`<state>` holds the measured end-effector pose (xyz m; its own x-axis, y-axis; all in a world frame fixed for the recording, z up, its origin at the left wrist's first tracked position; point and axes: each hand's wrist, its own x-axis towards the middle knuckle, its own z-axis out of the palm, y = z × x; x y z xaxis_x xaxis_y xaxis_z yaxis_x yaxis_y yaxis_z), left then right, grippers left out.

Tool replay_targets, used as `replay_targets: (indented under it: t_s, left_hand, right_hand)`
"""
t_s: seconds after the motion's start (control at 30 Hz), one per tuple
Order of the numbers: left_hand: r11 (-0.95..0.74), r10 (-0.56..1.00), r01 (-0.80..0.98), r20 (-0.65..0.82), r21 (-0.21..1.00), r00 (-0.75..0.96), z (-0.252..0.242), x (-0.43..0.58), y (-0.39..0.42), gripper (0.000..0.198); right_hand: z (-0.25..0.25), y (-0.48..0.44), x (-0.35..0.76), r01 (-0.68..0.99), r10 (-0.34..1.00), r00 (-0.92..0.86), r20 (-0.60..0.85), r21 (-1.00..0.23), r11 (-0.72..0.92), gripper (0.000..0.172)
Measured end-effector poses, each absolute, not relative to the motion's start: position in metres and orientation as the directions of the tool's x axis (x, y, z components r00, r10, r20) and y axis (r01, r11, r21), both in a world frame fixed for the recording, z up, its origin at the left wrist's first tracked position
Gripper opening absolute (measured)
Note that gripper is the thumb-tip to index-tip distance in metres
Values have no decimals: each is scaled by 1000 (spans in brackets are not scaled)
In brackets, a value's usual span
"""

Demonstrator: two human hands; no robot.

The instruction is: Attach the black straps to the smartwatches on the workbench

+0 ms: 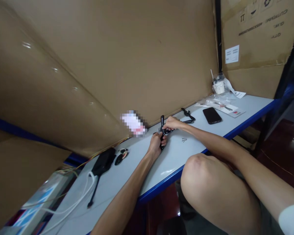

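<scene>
Both hands are together over the table, at a glossy black tool (162, 120) with a rounded handle pointing up; its exact kind is hard to make out. My left hand (155, 143) is closed around the lower part of it. My right hand (172, 123) pinches at its middle from the right, and the fingertips partly hide what they grip. Beyond the right hand, a black handle-like piece (189, 121) lies on the tabletop. A few small metal screws (184, 140) rest nearer to me, below the right forearm.
A wristwatch-like black item (187, 112), a phone (212, 115), a packaging card (231, 109) and a bagged cup (219, 87) lie rightward. At left are a black case (104, 161), keys (121, 156) and white cables (82, 197). Cardboard (147, 58) walls the back; a blurred screen (134, 123) leans there.
</scene>
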<state>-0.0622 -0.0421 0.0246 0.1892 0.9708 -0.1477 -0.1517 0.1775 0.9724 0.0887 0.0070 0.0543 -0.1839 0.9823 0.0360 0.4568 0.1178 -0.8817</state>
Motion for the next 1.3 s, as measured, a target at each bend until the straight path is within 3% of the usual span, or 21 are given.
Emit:
replay_targets:
  t_s: [0.13,0.7,1.3]
  left_hand:
    - [163,974,-147,-135,976,184,24,-61,-43,17]
    - [-34,966,-61,48,998,252,21,-58,-48,35]
    - [-132,951,-50,141,990,277,16,-62,-43,45]
  right_hand:
    - [48,9,92,525,981,-188,38,-841,133,36]
    - [52,-4,98,206,949,-293,117,-962,182,37]
    - [52,-6,97,137,952,-271,144,-973,186,37]
